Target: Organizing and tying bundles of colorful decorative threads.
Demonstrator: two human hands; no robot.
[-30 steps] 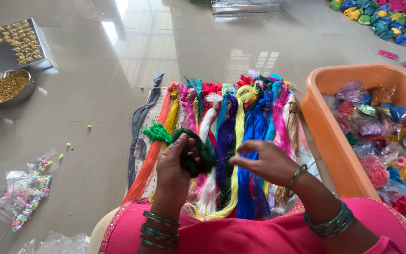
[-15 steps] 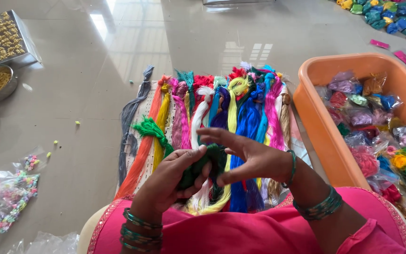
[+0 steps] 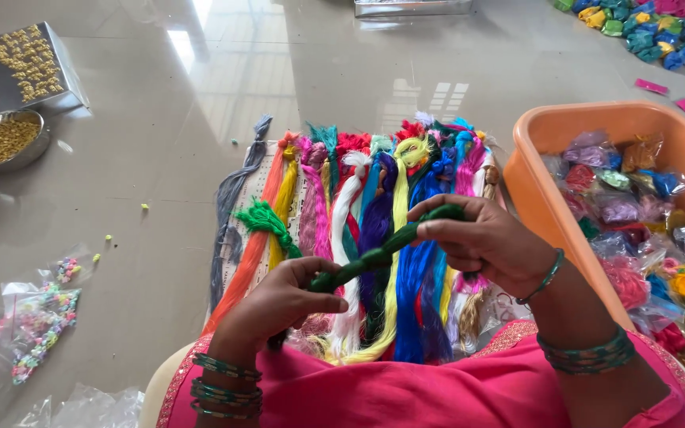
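Note:
A twisted dark green thread skein (image 3: 378, 255) is stretched between both my hands. My left hand (image 3: 283, 305) pinches its lower end near my lap, and my right hand (image 3: 485, 242) grips its upper end, raised to the right. Beneath them lies a row of several coloured thread skeins (image 3: 374, 222) on the shiny floor: grey, orange, yellow, pink, white, purple, blue. A loose bright green skein (image 3: 265, 218) rests across the orange ones. Both wrists wear green bangles.
An orange plastic tub (image 3: 552, 131) with several bagged threads stands at the right. A steel bowl of gold beads (image 3: 1, 143) and a tray of gold pieces (image 3: 17, 59) sit at the far left. Bags of coloured beads (image 3: 37, 329) lie at the lower left.
The green skein was bunched between my hands; now it is pulled out long, my right hand having moved up and right and my left hand down.

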